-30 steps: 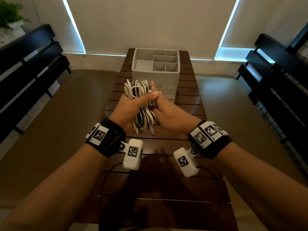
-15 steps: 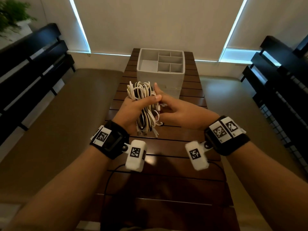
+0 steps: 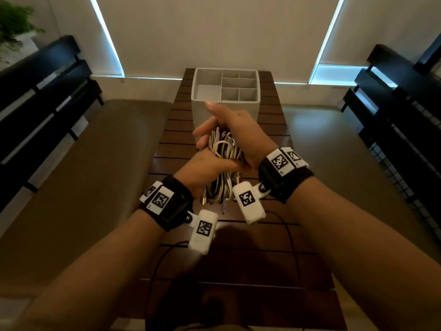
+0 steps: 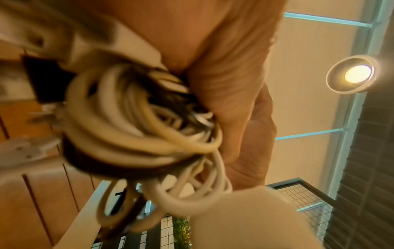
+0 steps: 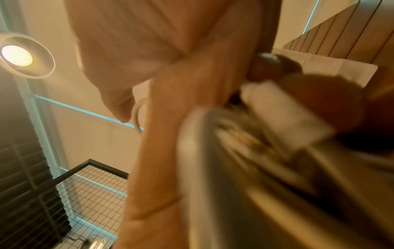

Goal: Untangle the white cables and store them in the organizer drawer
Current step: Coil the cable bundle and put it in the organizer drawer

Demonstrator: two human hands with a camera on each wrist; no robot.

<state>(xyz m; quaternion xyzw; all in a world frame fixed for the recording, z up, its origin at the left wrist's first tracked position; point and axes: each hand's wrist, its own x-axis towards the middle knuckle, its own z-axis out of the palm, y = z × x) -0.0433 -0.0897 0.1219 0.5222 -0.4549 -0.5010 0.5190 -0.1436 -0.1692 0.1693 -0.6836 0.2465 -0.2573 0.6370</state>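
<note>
A tangled bundle of white cables (image 3: 224,145) hangs in the air above the wooden slat table (image 3: 238,259), plug ends dangling below (image 3: 216,194). My left hand (image 3: 205,167) grips the bundle round its middle; in the left wrist view the loops (image 4: 136,128) fill the frame against the palm. My right hand (image 3: 229,125) lies over the top loops, fingers (image 3: 199,134) curled round their left side and thumb sticking up. The white organizer (image 3: 200,108) stands at the table's far end, its top compartments empty. The hands hide its front, so no drawer shows.
Dark slatted benches stand along the left (image 3: 43,96) and right (image 3: 405,111) of the table. A potted plant (image 3: 14,25) is at the far left. Thin black leads (image 3: 293,247) trail from the wrist cameras over the near table.
My right hand has moved from beside the bundle up and over its top loops. The left hand still grips the middle, and the bundle has tipped away towards the organizer.
</note>
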